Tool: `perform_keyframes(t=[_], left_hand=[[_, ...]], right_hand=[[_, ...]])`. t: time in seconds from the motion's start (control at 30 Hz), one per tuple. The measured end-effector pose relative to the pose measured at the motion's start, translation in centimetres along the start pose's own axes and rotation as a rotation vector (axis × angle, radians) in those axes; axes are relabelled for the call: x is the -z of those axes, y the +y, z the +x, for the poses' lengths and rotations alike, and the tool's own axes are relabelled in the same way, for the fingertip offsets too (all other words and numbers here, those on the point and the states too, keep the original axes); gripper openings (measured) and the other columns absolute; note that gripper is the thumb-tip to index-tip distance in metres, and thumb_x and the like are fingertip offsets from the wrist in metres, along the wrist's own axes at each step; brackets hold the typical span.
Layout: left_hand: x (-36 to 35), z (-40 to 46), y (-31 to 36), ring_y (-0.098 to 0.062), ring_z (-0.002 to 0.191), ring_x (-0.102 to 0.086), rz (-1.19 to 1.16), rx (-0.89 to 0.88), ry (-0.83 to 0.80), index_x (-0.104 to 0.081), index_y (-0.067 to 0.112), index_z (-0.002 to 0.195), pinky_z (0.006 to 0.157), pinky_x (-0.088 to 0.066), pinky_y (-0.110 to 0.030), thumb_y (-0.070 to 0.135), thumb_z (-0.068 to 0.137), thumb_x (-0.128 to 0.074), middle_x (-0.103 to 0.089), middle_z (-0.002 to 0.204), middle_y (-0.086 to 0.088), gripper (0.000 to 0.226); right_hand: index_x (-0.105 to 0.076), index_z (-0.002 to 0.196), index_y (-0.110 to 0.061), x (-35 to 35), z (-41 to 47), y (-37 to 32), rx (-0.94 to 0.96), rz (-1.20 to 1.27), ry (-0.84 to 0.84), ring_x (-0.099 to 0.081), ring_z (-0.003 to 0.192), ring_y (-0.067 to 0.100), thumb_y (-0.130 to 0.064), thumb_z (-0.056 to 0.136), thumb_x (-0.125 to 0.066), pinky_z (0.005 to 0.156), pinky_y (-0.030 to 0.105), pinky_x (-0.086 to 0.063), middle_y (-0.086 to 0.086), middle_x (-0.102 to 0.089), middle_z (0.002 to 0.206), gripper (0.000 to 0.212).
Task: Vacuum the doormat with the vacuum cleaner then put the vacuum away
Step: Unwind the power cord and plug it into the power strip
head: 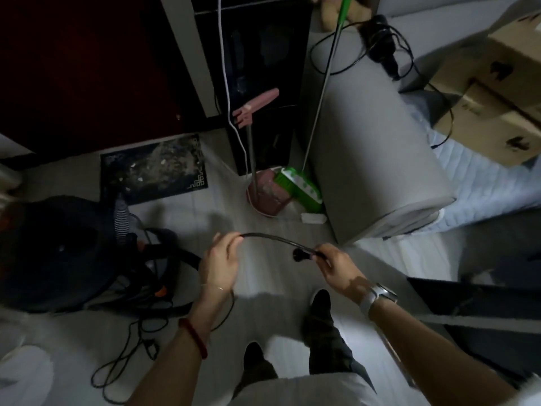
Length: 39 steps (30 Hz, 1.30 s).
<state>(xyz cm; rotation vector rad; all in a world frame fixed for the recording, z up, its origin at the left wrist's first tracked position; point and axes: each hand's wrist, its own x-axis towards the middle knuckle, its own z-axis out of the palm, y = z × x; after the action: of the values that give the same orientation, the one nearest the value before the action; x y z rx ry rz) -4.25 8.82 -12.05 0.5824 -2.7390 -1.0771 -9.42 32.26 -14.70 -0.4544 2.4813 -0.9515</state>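
The right hand grips the black power cord just behind its plug; the left hand pinches the same cord further along, so it arches between them; below the left wrist the cord trails in loose loops on the pale floor; the dark vacuum cleaner sits at the left; beyond it the littered doormat lies before a dark red door; a green broom and pink dustpan stand further right.
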Motion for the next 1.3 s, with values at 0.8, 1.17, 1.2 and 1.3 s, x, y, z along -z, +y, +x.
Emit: perform_keyframes(t=[0.8, 1.17, 1.2, 1.3], left_hand=[[-45.2, 22.7, -31.2, -0.017, 0.109, -0.057, 0.278, -0.208, -0.533, -0.056, 0.024, 0.125, 0.085, -0.041, -0.024, 0.036, 0.095, -0.047, -0.060, 0.122, 0.002, 0.034], [-49.1, 21.6, -36.0, -0.025, 0.098, -0.060, 0.247, 0.019, -0.518, -0.056, 0.015, 0.116, 0.078, -0.043, -0.028, 0.020, 0.099, -0.036, -0.066, 0.108, -0.005, 0.027], [-49.1, 21.3, -36.0, -0.025, 0.102, -0.059, 0.232, 0.031, -0.502, -0.056, 0.018, 0.119, 0.081, -0.043, -0.028, 0.021, 0.098, -0.037, -0.066, 0.111, -0.004, 0.028], [-48.9, 20.9, -36.1, -0.019, 0.103, -0.061, 0.187, 0.024, -0.437, -0.063, 0.024, 0.114, 0.084, -0.045, -0.027, 0.028, 0.096, -0.045, -0.068, 0.110, 0.002, 0.026]], right_hand=[[-0.061, 0.109, 0.003, -26.9, 37.7, 39.5, 0.136, 0.027, -0.187, -0.049, 0.089, 0.012, -0.005, 0.095, -0.044, 0.072, -0.003, -0.033, 0.006, -0.058, 0.103, 0.023], [-0.020, 0.144, -0.004, -27.3, 40.4, 48.6, -0.252, -0.395, -0.134, -0.029, 0.136, 0.034, -0.038, 0.091, -0.040, 0.112, 0.037, -0.021, 0.021, -0.026, 0.149, 0.066], [-0.015, 0.146, -0.006, -27.7, 40.3, 49.5, -0.280, -0.452, -0.167, -0.023, 0.139, 0.032, -0.043, 0.089, -0.039, 0.115, 0.039, -0.017, 0.020, -0.020, 0.152, 0.072], [-0.013, 0.147, -0.015, -28.5, 39.1, 49.8, -0.226, -0.638, -0.240, -0.025, 0.137, 0.028, -0.044, 0.090, -0.041, 0.113, 0.038, -0.020, 0.012, -0.021, 0.152, 0.070]])
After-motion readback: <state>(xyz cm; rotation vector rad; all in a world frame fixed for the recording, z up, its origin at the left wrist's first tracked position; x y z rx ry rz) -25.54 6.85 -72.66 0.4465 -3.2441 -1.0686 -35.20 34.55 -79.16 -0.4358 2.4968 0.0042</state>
